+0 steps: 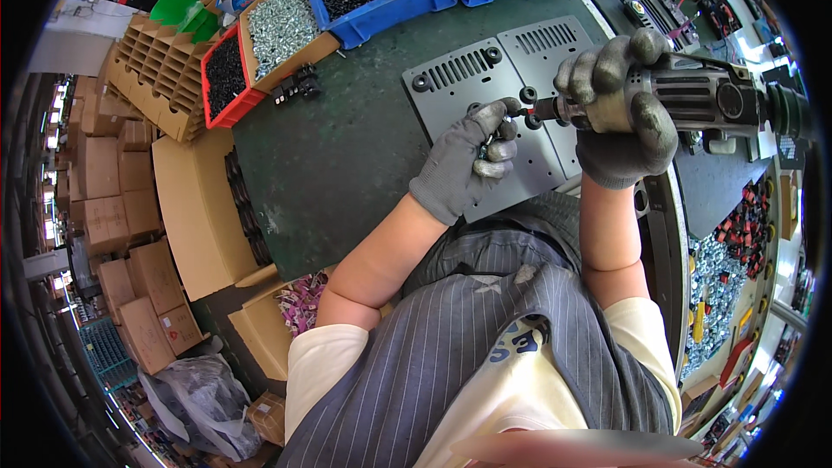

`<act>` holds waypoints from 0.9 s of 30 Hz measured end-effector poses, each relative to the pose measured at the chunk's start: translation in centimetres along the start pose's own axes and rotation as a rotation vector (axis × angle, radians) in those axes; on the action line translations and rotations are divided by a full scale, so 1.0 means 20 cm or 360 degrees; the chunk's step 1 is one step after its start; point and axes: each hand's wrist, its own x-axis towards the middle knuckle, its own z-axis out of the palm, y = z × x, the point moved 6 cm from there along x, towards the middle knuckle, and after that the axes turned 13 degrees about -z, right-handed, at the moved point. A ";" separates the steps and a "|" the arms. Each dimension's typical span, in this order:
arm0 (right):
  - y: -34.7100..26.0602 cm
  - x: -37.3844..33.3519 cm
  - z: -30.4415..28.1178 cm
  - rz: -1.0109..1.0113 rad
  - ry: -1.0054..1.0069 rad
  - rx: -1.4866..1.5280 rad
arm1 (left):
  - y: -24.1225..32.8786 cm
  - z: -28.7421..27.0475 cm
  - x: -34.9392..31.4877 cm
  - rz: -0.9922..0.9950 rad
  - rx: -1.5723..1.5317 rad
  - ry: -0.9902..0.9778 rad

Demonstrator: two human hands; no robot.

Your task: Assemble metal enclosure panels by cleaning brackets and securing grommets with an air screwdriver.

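My right hand (626, 108), in a grey work glove, grips a power screwdriver (704, 97) lying sideways, its bit pointing left. In a matching glove, my left hand (459, 160) is curled with small shiny screws (485, 149) between its fingers. Its thumb and forefinger are at the bit's tip, where a hidden small piece cannot be told. Beneath both hands lie slotted grey metal plates (451, 100), side by side. Round black rubber feet (421, 83) sit on the left plate, and more are beside the bit.
Blue bins (381, 9) of black parts stand at the back. A cardboard box of silver screws (282, 28) and a red bin (227, 78) of black screws are at the back left, near a cardboard divider (160, 74). Electrical devices (663, 17) lie back right.
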 end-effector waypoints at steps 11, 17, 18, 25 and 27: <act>-0.10 -0.03 -0.01 0.0034 -0.0167 0.0115 | -0.08 0.03 0.07 -0.0166 -0.0104 -0.0009; -0.14 -0.02 -0.15 0.0001 -0.0059 0.0493 | -0.10 0.08 0.07 -0.0299 0.0248 -0.0137; -0.13 -0.04 -0.19 -0.0009 0.0130 0.0555 | -0.11 0.09 0.06 -0.0323 0.0305 -0.0153; -0.11 -0.07 -0.44 0.0033 0.0870 0.0468 | 0.14 0.14 0.11 0.0044 0.1556 0.0524; -0.11 -0.06 -0.51 0.0028 0.0970 0.0136 | 0.25 0.06 0.20 0.0362 0.1879 0.0565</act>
